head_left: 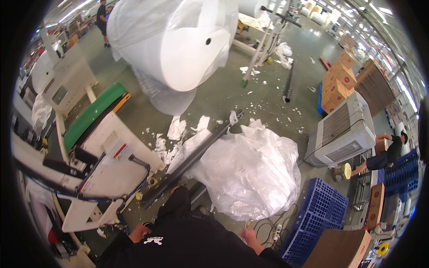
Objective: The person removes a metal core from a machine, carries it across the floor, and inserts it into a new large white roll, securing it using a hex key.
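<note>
My left hand (140, 232) is low at the left, beside my dark clothing, its fingers curled; anything inside them is hidden. My right hand (251, 236) is closed around a thin, short tool (247, 224) whose kind is too small to make out. Just beyond it lies a big heap of crumpled clear plastic film (254, 172). A long dark pole (190, 163) slants along the left side of the heap. Farther off stands a huge white roll (187, 58), partly draped in clear plastic wrap (134, 27).
A pale machine frame (114, 147) with a green curved guard (96, 116) stands left. Torn white scraps (167, 145) litter the floor. To the right are an air cooler (344, 129), a blue pallet (317, 219), cables (268, 228) and stacked cartons (340, 82). Two other people are farther off.
</note>
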Motion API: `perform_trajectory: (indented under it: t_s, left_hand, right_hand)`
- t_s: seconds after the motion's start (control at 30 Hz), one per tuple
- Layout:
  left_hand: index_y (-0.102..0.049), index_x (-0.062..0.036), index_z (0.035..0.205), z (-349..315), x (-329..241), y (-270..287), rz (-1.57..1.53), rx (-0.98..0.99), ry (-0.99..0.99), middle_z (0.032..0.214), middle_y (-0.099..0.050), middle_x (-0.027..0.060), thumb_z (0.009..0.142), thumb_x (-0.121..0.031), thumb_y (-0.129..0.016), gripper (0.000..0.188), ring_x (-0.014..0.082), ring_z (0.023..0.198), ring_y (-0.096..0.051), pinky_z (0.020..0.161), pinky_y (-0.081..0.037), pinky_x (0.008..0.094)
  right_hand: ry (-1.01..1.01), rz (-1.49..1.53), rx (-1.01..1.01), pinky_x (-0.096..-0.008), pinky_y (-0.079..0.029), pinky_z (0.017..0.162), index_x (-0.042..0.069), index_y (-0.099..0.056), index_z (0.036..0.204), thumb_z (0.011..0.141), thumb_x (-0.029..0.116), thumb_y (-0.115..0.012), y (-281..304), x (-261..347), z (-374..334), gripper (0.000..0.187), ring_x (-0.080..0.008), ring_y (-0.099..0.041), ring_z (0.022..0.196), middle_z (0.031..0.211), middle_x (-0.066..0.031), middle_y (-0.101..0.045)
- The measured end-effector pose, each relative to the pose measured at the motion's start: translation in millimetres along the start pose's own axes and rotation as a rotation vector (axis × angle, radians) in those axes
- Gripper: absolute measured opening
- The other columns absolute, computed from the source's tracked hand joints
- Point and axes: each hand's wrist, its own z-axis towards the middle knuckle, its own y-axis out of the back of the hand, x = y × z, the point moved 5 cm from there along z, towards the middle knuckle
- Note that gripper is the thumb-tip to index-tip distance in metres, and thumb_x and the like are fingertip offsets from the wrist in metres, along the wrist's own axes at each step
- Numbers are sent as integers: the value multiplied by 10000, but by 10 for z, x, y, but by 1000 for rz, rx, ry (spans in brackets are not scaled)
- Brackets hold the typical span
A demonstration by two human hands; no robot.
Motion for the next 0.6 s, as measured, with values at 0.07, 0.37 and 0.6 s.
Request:
perform_trajectory:
  t_s: [0.07,0.37,0.6]
  left_hand:
    - [-688,52,1010,196,-339,226,147,3,-146,1006,-692,248,661,-137,-776,406,340,855,-709,653,-585,453]
    - [-691,-73,882,1341,-2031,1014,830,17,-783,827,-654,179,773,-317,-673,268,350,792,-638,710,-493,475]
    - [-591,85,1172,2331,-3417,1288,879,-12,-390,1183,-626,259,721,-362,-657,638,380,1147,-593,977,-485,443]
  right_hand:
    - [17,-27,-48,-349,-465,477,3,-592,870,877,135,-595,46,-38,-104,132,-225,-551,516,631,-109,-537]
    - [390,-368,-72,-365,-442,442,33,-635,816,865,226,-592,-673,634,-196,204,-227,-566,485,594,-103,-567]
    - [637,-972,-123,-393,-514,637,42,-707,777,877,395,-540,-1970,2203,71,403,-232,-670,639,679,-89,-686]
